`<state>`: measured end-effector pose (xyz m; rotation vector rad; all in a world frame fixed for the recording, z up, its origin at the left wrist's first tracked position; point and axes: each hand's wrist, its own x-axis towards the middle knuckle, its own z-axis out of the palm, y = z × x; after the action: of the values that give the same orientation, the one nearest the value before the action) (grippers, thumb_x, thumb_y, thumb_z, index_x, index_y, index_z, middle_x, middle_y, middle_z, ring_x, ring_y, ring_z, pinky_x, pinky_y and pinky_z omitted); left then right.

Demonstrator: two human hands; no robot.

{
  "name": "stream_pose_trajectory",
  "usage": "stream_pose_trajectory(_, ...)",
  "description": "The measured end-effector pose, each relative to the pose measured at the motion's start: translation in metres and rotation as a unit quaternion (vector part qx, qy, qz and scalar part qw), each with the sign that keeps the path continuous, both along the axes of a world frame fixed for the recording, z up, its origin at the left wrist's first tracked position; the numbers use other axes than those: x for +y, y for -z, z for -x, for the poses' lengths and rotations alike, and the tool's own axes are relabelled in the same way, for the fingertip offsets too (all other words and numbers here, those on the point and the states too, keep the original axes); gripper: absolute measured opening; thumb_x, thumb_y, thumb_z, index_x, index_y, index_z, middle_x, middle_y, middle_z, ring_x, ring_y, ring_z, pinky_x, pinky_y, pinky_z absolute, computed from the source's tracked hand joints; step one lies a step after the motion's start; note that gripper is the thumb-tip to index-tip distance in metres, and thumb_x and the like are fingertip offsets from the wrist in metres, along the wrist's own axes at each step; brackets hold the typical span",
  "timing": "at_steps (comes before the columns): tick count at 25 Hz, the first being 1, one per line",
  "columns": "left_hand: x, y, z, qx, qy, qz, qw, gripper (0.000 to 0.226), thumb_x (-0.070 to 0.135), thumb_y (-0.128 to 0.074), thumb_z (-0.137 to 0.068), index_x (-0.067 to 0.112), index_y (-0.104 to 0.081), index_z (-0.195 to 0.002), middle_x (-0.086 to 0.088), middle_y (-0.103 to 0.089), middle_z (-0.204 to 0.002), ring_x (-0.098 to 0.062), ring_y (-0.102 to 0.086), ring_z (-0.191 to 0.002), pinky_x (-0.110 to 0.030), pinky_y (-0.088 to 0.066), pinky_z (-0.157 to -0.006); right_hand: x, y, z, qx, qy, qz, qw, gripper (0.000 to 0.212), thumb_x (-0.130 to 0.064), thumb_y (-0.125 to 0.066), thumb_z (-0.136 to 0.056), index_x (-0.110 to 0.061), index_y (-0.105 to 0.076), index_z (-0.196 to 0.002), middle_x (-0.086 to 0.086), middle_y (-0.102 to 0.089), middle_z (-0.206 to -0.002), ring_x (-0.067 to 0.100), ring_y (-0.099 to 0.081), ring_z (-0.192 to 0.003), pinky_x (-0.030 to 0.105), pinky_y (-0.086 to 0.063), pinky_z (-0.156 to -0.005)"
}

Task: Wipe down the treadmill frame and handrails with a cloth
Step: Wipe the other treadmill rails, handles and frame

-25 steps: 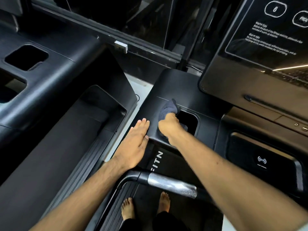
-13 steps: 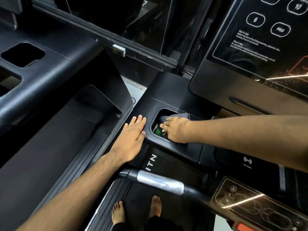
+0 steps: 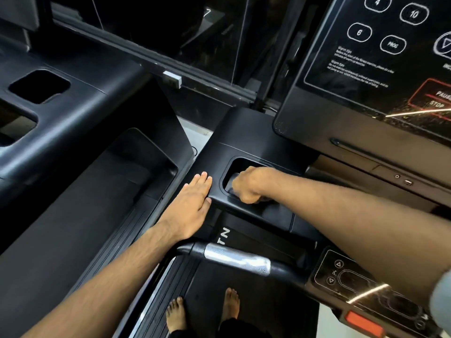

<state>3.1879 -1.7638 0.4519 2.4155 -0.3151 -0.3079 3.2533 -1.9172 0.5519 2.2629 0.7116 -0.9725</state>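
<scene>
Cloth (image 3: 231, 183) first: it is a dark grey wad down inside the cup-holder recess (image 3: 238, 164) on the left wing of the treadmill console, mostly hidden under the right hand (image 3: 252, 185). That hand's grip is closed round it. The fingers are curled into a fist with the knuckles at the near lip of the recess, and only a smudge of fabric shows at the fingertips. The left hand (image 3: 192, 206) holds nothing; it lies flat, fingers straight and together, pressed on the outer edge of the same wing, just beside the recess.

A second ago the cloth sat up on the top face, at the far corner of the opening. Then the fist dipped into the hole, and now it has travelled across to the near side, the forearm coming in from the right. The left hand has not shifted at all — it is a brace. So the flat top here looks done, I'd say, and the pocket is getting its turn.

Plenty seems left: the handrail (image 3: 238, 259) with its silver sensor patch, below both arms, has no hand on it — nor does the glossy screen (image 3: 380, 59) above. A neighbouring treadmill (image 3: 73, 123) stands to the left; bare feet (image 3: 175, 313) are on the belt.
</scene>
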Motion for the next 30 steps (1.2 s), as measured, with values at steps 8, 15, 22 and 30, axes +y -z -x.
stream_pose_trajectory(8, 0.039, -0.002, 0.031, 0.043, 0.018, 0.049, 0.998, 0.056, 0.016, -0.037, -0.104, 0.018, -0.014, -0.155, 0.008, -0.005, -0.162, 0.003, 0.002, -0.145, -0.015, 0.002, -0.116, -0.018, 0.008, 0.07, -0.168, 0.329, -0.416, 0.831, 0.065, 0.007, -0.043, -0.079, -0.022, -0.054, -0.137, 0.016, -0.061, -0.134, 0.04, -0.055, -0.126, 0.035, -0.05, -0.085)
stream_pose_trajectory(15, 0.064, -0.003, 0.069, 0.08, -0.022, 0.045, 0.996, 0.064, 0.011, -0.041, -0.099, 0.017, -0.013, -0.156, 0.007, -0.004, -0.162, 0.001, -0.001, -0.146, -0.014, 0.003, -0.115, -0.061, 0.057, 0.061, -0.151, -0.458, -0.145, 0.864, 0.056, -0.02, -0.039, -0.097, -0.018, -0.039, -0.153, 0.007, -0.033, -0.162, 0.032, -0.024, -0.152, 0.074, -0.006, -0.114)
stream_pose_trajectory(22, 0.052, 0.003, 0.09, 0.059, -0.057, 0.019, 0.996, 0.062, 0.013, -0.037, -0.1, 0.015, -0.01, -0.156, 0.005, 0.001, -0.163, -0.001, 0.004, -0.147, -0.016, 0.004, -0.117, -0.034, 0.059, 0.036, -0.134, -0.611, -0.076, 0.777, 0.046, -0.017, -0.059, -0.094, -0.021, -0.054, -0.14, 0.006, -0.043, -0.156, 0.035, -0.034, -0.147, 0.061, -0.038, -0.106)
stream_pose_trajectory(30, 0.042, 0.01, 0.102, 0.019, -0.098, 0.009, 0.995, 0.061, 0.016, -0.04, -0.102, 0.015, -0.011, -0.156, 0.004, -0.001, -0.163, -0.004, 0.002, -0.149, -0.017, 0.004, -0.118, 0.011, 0.06, -0.01, -0.068, -0.779, -0.032, 0.622, 0.062, -0.019, -0.021, -0.093, -0.019, -0.046, -0.15, -0.004, -0.043, -0.157, 0.013, -0.034, -0.148, 0.05, 0.0, -0.119)
